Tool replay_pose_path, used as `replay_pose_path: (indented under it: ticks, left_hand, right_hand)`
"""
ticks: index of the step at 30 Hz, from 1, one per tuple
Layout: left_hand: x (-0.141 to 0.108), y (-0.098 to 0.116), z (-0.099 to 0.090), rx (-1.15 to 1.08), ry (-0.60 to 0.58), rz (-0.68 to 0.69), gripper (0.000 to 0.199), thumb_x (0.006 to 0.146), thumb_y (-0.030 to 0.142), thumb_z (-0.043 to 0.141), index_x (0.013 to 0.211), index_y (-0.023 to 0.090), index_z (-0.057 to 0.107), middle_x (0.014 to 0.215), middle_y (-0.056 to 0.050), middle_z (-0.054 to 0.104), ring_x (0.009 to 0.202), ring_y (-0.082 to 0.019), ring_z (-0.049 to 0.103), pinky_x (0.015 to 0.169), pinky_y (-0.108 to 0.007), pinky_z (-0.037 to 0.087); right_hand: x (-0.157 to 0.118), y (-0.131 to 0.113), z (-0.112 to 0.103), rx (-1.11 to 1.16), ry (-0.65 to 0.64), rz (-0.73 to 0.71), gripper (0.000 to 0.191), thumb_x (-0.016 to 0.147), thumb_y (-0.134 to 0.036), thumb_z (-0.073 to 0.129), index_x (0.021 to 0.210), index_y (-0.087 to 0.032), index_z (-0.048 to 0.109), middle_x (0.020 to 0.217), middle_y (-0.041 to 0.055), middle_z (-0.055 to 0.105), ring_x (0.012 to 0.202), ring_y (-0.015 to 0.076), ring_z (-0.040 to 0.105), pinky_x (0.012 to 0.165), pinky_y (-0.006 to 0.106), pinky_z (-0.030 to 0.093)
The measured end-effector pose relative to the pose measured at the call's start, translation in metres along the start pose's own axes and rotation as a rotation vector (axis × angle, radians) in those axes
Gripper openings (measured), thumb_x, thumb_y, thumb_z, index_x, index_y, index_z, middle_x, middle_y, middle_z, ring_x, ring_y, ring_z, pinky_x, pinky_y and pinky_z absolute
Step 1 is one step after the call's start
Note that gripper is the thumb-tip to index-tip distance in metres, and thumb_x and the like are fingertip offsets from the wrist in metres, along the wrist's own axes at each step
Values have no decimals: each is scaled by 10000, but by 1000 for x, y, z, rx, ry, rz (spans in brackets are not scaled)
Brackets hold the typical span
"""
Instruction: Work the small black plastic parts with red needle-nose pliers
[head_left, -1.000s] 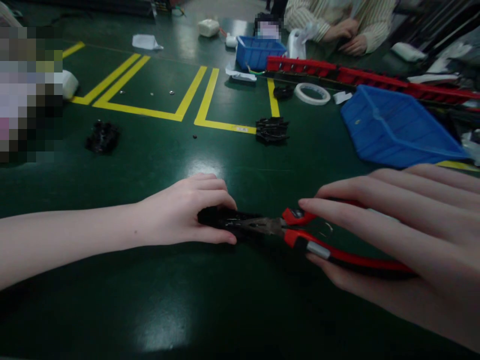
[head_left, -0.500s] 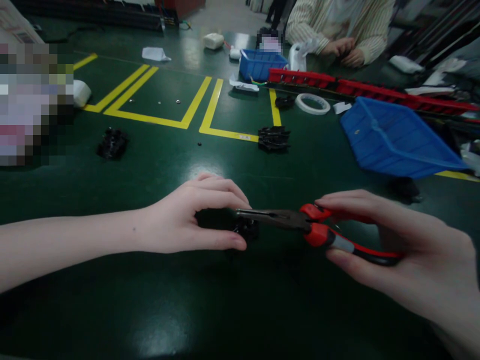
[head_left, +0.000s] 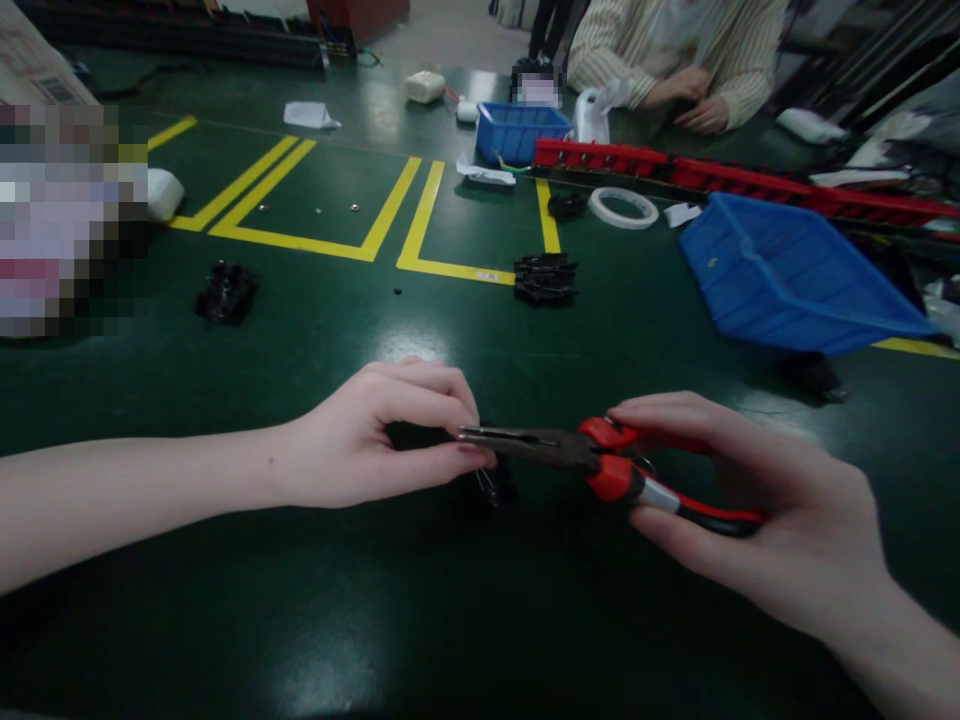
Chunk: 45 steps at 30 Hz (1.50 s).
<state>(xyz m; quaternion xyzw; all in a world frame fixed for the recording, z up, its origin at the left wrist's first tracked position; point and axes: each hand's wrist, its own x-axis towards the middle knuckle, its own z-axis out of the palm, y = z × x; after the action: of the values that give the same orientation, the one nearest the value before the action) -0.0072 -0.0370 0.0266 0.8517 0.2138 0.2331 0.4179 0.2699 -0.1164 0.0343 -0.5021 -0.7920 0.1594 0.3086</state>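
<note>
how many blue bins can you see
2: the smaller bin at the far side, by the left end of the red strip, and the larger bin on the right, beyond the right hand. Clutter at the right edge may hide others.

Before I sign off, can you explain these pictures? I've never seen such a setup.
No machine here: these are a person's bare hands, and every picture comes from one camera worn on that person's head. The right hand holds red-handled pliers. The left hand's thumb and fingers are at the pliers' tips, near a dark part; whether they pinch anything is unclear. On the green table lie black spiky clusters, a white tape roll and a blue bin. Another person is opposite.
</note>
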Motion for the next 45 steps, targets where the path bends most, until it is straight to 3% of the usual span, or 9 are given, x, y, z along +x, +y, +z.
replay_pose_path:
  ticks: [5, 8, 11, 13, 17, 19, 25, 45]
  left_hand:
    - [1, -3, 0, 88, -14, 19, 158, 917, 254, 583, 872, 213, 729, 854, -24, 661, 782, -146, 600, 738, -289, 475]
    - [-1, -8, -1, 193, -26, 79, 132, 888, 273, 621, 966, 224, 716, 961, -32, 651, 900, -178, 597, 831, -319, 454]
    - [-2, -14, 0, 362, -90, 115, 525, 808, 434, 719, 1267, 219, 580, 1210, -85, 589, 1099, -259, 537, 955, -399, 406]
    - [-1, -16, 2, 443, -149, 98, 671, 791, 535, 713, 1330, 196, 501, 1283, -114, 545, 1137, -281, 506, 955, -416, 405]
    - [2, -16, 4, 493, -201, 62, 358, 893, 451, 625, 1114, 177, 563, 1179, -90, 573, 1051, -243, 523, 888, -374, 427]
    - [2, -16, 3, 471, -194, 50, 302, 909, 402, 611, 1089, 169, 543, 1117, -78, 590, 1000, -227, 539, 850, -351, 438]
    - [-2, -17, -1, 444, -177, 20, 331, 918, 369, 600, 1157, 162, 500, 1008, -53, 613, 878, -194, 569, 743, -293, 438]
    - [-5, -18, -2, 405, -132, 103, 346, 940, 438, 547, 1124, 149, 495, 967, -49, 608, 815, -184, 556, 726, -303, 403]
  right_hand:
    - [-2, -1, 1, 40, -13, 20, 350, 765, -303, 721, 1106, -294, 641, 1032, 15, 716, 897, 237, 702, 766, 382, 600]
    - [-3, -1, 1, 17, -16, 13, 362, 766, -310, 726, 1115, -304, 631, 1040, -3, 713, 896, 213, 699, 765, 351, 597]
    - [-5, -1, 1, -7, -16, 18, 350, 770, -292, 719, 1109, -288, 629, 1034, -1, 711, 886, 196, 697, 748, 323, 592]
    - [-7, 1, 3, -11, -21, 33, 343, 767, -278, 715, 1099, -286, 633, 1027, 3, 713, 880, 204, 699, 736, 331, 595]
    - [-10, 2, 6, 26, -17, 50, 350, 758, -276, 709, 1100, -305, 640, 1026, 3, 716, 865, 228, 703, 735, 371, 602]
    - [-10, 2, 7, 37, -9, 61, 346, 763, -268, 700, 1101, -308, 640, 1025, 2, 716, 863, 228, 703, 734, 372, 601]
    - [-9, 0, 4, 15, -18, 21, 338, 763, -284, 711, 1093, -275, 639, 1019, 18, 715, 855, 217, 702, 717, 337, 599]
    - [-10, 1, 5, 11, -56, 15, 349, 786, -288, 711, 1125, -279, 625, 1046, 18, 702, 896, 191, 685, 781, 308, 578]
